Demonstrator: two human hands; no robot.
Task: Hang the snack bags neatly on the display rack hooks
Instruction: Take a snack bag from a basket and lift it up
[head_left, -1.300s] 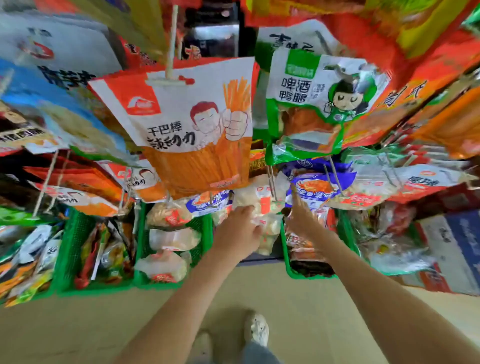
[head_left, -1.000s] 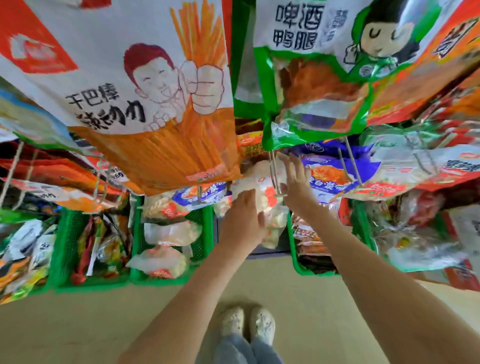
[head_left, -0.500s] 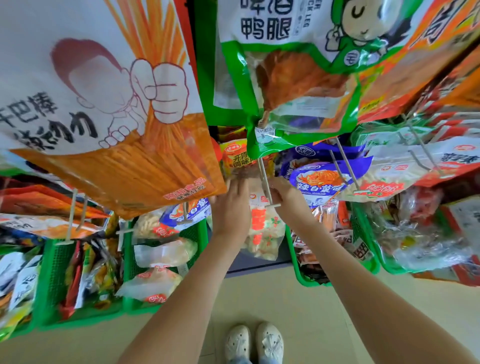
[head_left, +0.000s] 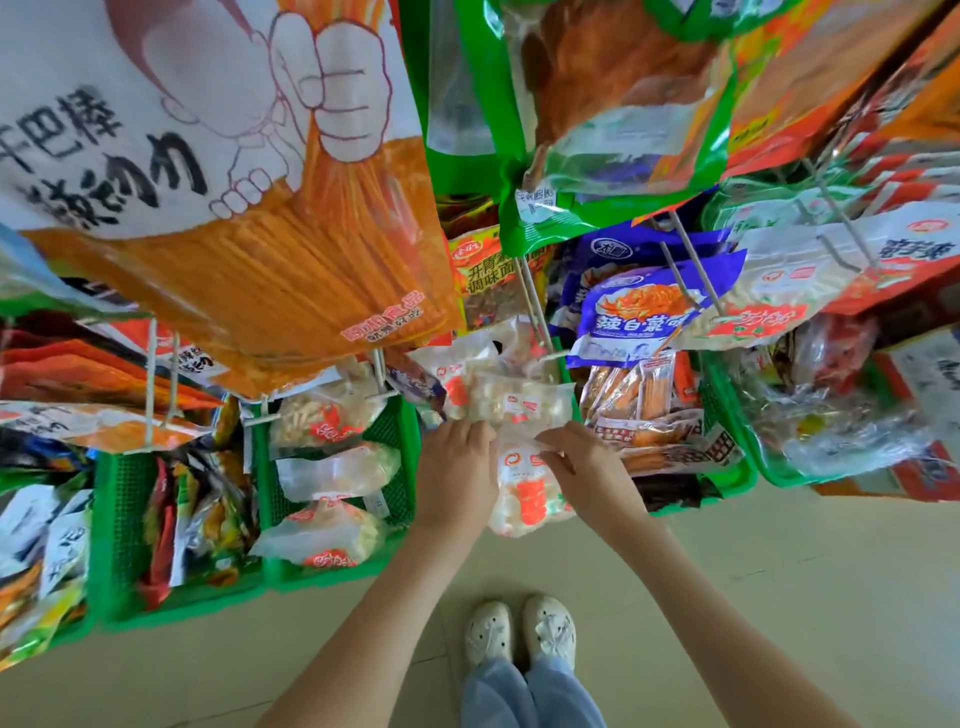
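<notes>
Above the shoes (head_left: 519, 631), both hands meet on a clear bag (head_left: 527, 493) of pale snack pieces. The left hand (head_left: 457, 470) curls its fingers round the upper left edge, and the right hand (head_left: 584, 470) pinches the upper right corner. The bag hangs between them, just below the tip of a wire hook (head_left: 535, 306) carrying similar bags (head_left: 519, 400); whether its hole is on the wire I cannot tell. It looks light, soft and crinkly, probably slippery and crushable, so the flat top seal is the place to hold. Green baskets (head_left: 415, 415) sit behind, and an orange pack (head_left: 291, 270) hangs overhead.
</notes>
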